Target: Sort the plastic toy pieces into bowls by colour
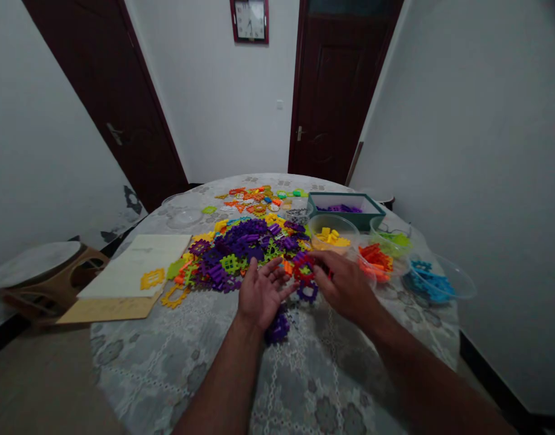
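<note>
My left hand (261, 296) is palm up with its fingers apart, holding nothing, in front of a heap of plastic building pieces (241, 238), mostly purple. To its right, my right hand (343, 281) has its fingers closed on a red toothed building piece (303, 267). A purple toothed piece (308, 292) shows just below the red one; whether the two touch I cannot tell. Beside my left wrist, more purple pieces (277, 329) lie on the tablecloth, partly hidden by the hand.
On the right stand clear bowls with yellow pieces (329, 235), orange pieces (377, 260), green pieces (395, 241) and blue pieces (433, 285). Behind them is a green-rimmed box (372, 211) holding purple pieces. An open notebook (136, 260) lies left; mixed small pieces (254, 199) lie at the back.
</note>
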`<state>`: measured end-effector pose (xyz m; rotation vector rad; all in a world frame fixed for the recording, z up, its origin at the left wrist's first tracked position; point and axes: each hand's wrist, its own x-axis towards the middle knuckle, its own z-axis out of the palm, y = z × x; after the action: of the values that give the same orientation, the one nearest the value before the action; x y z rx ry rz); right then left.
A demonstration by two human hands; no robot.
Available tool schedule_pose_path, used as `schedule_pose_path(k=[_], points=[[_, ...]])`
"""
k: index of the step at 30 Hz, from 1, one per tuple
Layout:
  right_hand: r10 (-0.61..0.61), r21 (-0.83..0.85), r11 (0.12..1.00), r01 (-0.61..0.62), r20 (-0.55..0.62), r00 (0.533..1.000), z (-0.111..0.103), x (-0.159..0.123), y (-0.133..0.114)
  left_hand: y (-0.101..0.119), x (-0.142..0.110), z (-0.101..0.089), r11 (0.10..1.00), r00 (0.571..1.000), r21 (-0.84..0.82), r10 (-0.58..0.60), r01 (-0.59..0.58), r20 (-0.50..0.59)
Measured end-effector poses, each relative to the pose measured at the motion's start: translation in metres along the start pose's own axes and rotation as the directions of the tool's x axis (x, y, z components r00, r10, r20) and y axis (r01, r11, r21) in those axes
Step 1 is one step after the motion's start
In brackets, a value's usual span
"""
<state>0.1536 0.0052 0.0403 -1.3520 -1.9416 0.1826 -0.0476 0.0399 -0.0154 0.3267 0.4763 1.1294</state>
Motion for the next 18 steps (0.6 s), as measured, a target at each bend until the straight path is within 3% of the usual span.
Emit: schedule_pose_path(k=[5,9,12,14,16,18], points=[[0.234,-0.043,0.969,-0.243,-0.158,0.959,-0.054,-0.004,0.043,0.002,0.001,-0.001,0.993,0.989,0.007,0.119,-0.119,-0.086],[0.327,-0.078,0.937,-0.341,-0.152,0.933,-0.068,-0.011,0.070,0.003,0.004,-0.001,0.985,0.975,0.016,0.174,-0.174,-0.137],[0.247,-0.156,0.952,-0.263,-0.114,0.962,-0.062,-0.011,0.078,0.004,0.004,-0.001,0.977,0.964,0.039,0.214,-0.211,-0.158],[0.136,-0.232,0.954,-0.188,-0.223,0.965,-0.053,-0.010,0.077,0.005,0.005,-0.001,0.970,0.956,0.059,0.242,-0.235,-0.168],[0.009,-0.258,0.959,-0.118,-0.387,0.922,-0.041,-0.011,0.070,0.006,0.005,-0.003,0.961,0.945,0.082,0.275,-0.264,-0.176],[-0.122,-0.212,0.977,0.026,-0.454,0.883,-0.027,-0.016,0.059,0.006,0.005,-0.006,0.946,0.929,0.111,0.321,-0.305,-0.182]])
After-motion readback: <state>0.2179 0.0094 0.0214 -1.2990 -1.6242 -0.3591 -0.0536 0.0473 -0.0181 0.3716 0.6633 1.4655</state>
